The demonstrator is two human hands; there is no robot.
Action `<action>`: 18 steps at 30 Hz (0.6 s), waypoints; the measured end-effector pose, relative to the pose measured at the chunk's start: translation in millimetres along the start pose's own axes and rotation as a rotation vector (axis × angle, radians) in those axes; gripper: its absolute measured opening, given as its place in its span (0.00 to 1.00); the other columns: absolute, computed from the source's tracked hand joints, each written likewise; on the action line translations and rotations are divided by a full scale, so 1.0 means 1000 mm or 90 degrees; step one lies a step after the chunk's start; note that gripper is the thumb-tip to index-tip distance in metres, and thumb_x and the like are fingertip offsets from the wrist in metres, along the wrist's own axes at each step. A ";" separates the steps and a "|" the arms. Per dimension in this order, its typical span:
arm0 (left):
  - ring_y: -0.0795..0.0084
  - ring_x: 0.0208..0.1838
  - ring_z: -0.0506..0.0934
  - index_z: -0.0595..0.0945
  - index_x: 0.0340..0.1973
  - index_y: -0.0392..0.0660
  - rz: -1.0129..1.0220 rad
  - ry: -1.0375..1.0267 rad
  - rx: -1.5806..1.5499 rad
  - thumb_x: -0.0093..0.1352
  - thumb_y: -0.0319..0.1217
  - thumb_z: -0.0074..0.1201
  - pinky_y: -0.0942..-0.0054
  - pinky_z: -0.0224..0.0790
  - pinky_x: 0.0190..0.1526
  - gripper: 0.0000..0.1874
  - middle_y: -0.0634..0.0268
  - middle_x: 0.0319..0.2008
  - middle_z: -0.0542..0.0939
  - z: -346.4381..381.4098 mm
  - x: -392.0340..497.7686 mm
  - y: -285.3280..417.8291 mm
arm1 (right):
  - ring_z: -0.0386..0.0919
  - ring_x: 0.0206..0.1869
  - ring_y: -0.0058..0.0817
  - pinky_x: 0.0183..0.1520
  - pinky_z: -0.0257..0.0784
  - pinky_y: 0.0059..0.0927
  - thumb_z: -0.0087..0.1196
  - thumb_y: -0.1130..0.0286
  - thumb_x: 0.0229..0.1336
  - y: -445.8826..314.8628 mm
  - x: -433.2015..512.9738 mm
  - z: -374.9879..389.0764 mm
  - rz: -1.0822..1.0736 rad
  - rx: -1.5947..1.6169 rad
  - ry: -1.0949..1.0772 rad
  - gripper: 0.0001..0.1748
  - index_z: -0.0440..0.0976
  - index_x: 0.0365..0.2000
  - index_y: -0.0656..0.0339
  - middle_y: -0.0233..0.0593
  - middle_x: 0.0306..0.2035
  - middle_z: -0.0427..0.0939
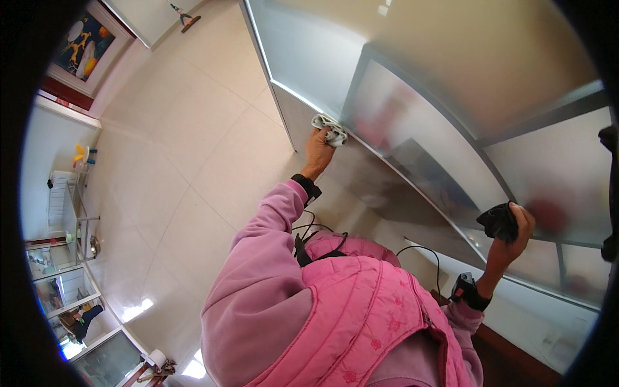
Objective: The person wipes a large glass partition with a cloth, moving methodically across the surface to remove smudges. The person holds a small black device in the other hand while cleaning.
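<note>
My left hand (319, 151) grips a crumpled pale grey-white cloth (330, 129) against the thin metal rail (389, 160) that runs across a frosted-glass door panel (309, 48). Below that rail is a smooth grey-brown lower panel (348, 167). Farther right, my right hand (517, 234) has its fingers closed on a bunched black cloth (498, 222), held at the frosted glass near a grey frame bar (498, 181). Whether the black cloth touches the glass, I cannot tell. Blurred reddish shapes show through or in the glass. Both wrists wear black strapped devices.
Pale floor tiles (193, 145) spread to the left. A floor squeegee or broom (189, 23) leans at the far wall beyond a framed picture (83, 48). A metal-framed stand (80, 217) is at the left wall. Black cables (437, 263) hang around my body.
</note>
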State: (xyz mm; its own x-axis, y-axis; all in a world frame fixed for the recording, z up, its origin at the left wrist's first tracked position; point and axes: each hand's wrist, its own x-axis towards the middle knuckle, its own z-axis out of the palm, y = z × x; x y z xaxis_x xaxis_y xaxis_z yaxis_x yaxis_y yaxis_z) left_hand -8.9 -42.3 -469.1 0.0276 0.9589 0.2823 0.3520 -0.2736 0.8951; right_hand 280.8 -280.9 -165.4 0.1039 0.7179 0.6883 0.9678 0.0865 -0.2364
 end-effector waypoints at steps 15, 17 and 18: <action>0.50 0.43 0.76 0.79 0.42 0.48 -0.093 -0.211 -0.015 0.56 0.25 0.54 0.61 0.69 0.42 0.16 0.51 0.42 0.76 0.049 -0.050 0.050 | 0.72 0.46 0.36 0.50 0.67 0.30 0.47 0.91 0.35 -0.011 0.009 0.005 0.023 0.114 -0.086 0.26 0.73 0.40 0.63 0.43 0.43 0.73; 0.51 0.44 0.76 0.78 0.42 0.46 -0.084 -0.230 -0.043 0.56 0.24 0.54 0.62 0.69 0.43 0.17 0.51 0.41 0.77 0.058 -0.056 0.054 | 0.73 0.46 0.37 0.50 0.67 0.30 0.47 0.92 0.34 -0.010 0.005 0.006 0.043 0.135 -0.095 0.26 0.73 0.40 0.63 0.43 0.43 0.73; 0.53 0.44 0.76 0.78 0.42 0.43 -0.085 -0.246 -0.052 0.56 0.23 0.54 0.63 0.69 0.43 0.17 0.51 0.40 0.78 0.062 -0.059 0.055 | 0.73 0.45 0.37 0.49 0.68 0.30 0.46 0.93 0.34 -0.010 0.002 0.006 0.034 0.117 -0.091 0.27 0.73 0.40 0.64 0.44 0.43 0.73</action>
State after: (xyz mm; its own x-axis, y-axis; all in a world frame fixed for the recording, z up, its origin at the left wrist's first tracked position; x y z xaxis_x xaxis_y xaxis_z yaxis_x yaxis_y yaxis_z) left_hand 67.4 -109.0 -457.7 0.3413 0.9396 0.0261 0.3006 -0.1354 0.9441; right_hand 269.8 -275.9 -165.4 0.1074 0.8139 0.5710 0.9024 0.1613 -0.3996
